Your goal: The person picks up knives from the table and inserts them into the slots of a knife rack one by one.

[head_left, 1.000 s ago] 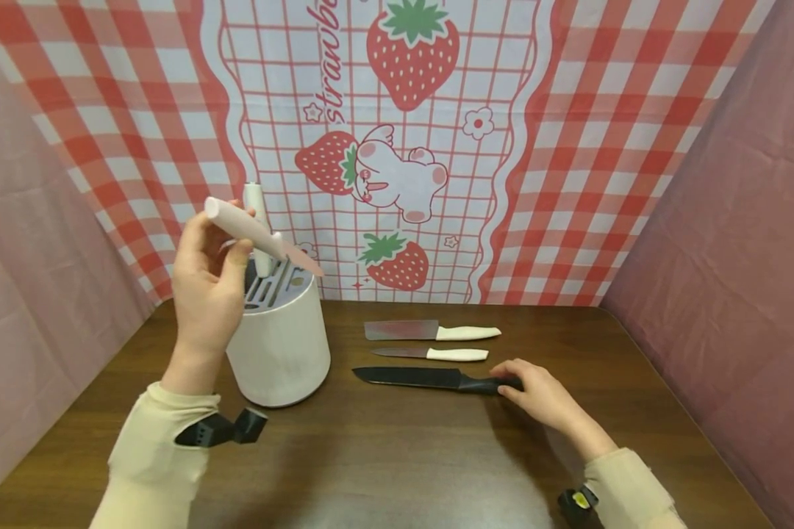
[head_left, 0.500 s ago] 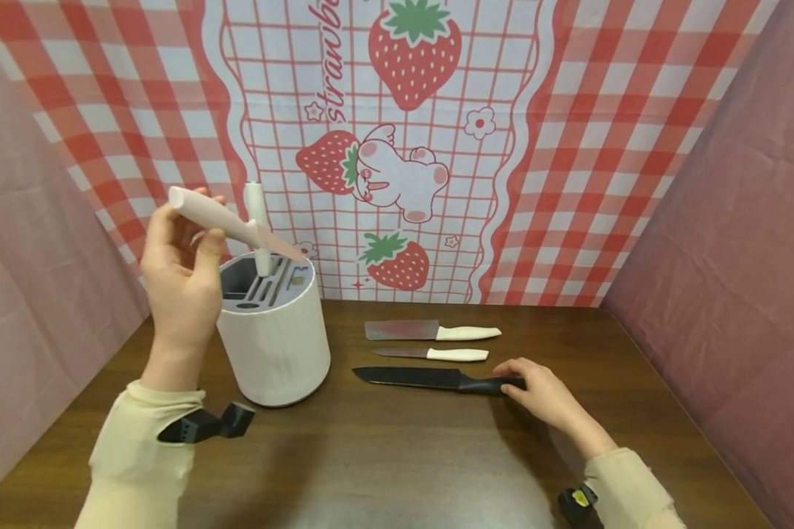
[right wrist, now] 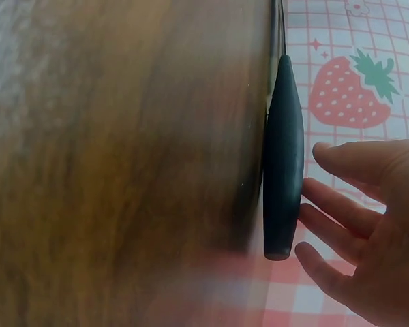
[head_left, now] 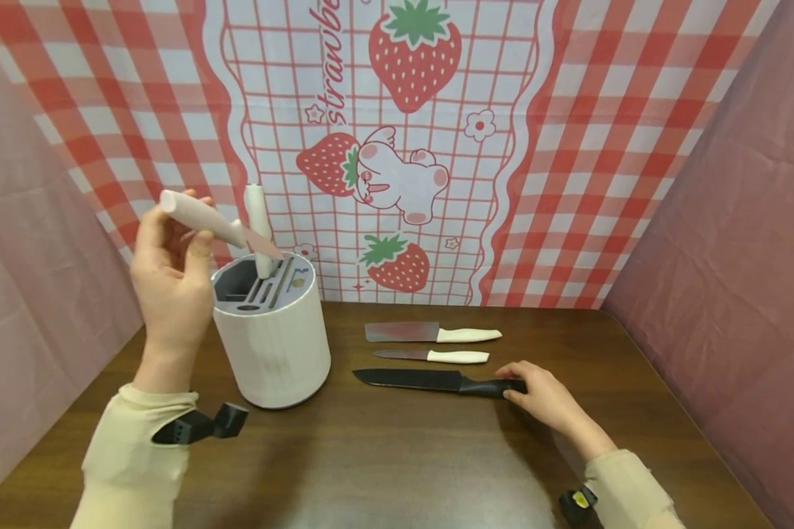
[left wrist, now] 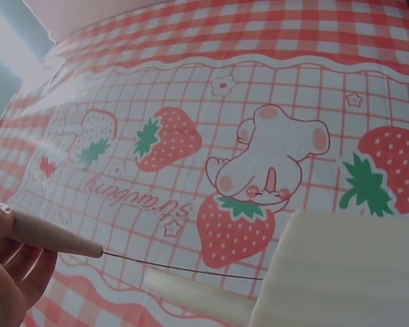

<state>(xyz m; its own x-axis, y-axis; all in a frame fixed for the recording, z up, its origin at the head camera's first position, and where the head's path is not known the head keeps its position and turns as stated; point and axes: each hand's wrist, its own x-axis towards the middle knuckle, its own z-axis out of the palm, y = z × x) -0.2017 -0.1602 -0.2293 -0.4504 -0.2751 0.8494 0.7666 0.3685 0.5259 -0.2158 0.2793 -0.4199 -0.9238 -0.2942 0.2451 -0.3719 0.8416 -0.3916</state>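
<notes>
My left hand grips a white-handled knife above the left side of a white knife block. Its blade slants down to the right, the tip close over the slotted top; whether it touches cannot be told. In the left wrist view the blade shows edge-on as a thin line running to the block. Another white handle stands upright in the block. On the table my right hand touches the handle end of a black knife; in the right wrist view the thumb is apart from the black handle.
Behind the black knife lie a small white-handled knife and a white-handled cleaver, blades to the left. A strawberry-print cloth hangs at the back of the wooden table. Pink cloth covers the sides.
My left hand has moved left with the knife, and its blade tip has come left and lower over the block's top. My right hand has shifted very slightly right along the black handle.
</notes>
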